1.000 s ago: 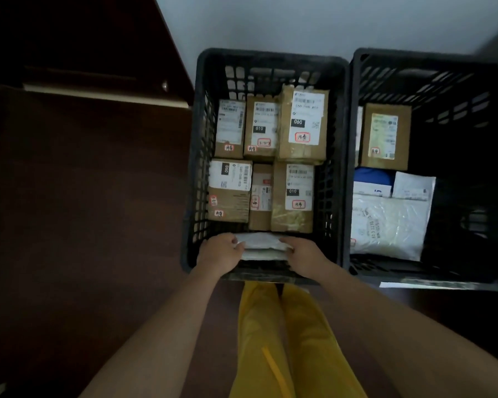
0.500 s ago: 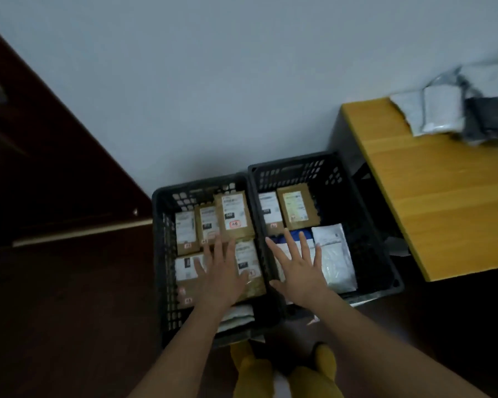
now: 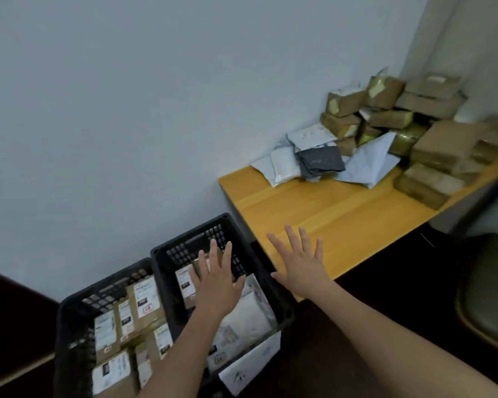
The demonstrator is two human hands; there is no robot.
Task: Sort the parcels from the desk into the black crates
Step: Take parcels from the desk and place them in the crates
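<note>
Change: both hands came off the white mailer I was seating at the near end of the left crate a second ago; they have lifted clear and swung right, and my view has risen with them, so the desk and its pile now show.
Parcels on desk: brown boxes stacked against the corner wall, soft mailers in grey, white and dark plastic spilled in front of them, all at the far end of the top; the near end is bare wood.
Parcels sorted: left crate holds labelled brown boxes standing side by side; right crate holds a couple of boxes at the back and white bags toward the front.
Left hand: fingers straight and spread, holding nothing, above the right crate.
Right hand: likewise spread and empty, over the desk's near corner.
Reading: one drop looks finished; I judge the next step is a reach to the pile for another parcel.
Remaining: plenty on the desk, so the sort seems far from done.
Surroundings: pale wall behind, dark floor, a chair seat at the right edge.
</note>
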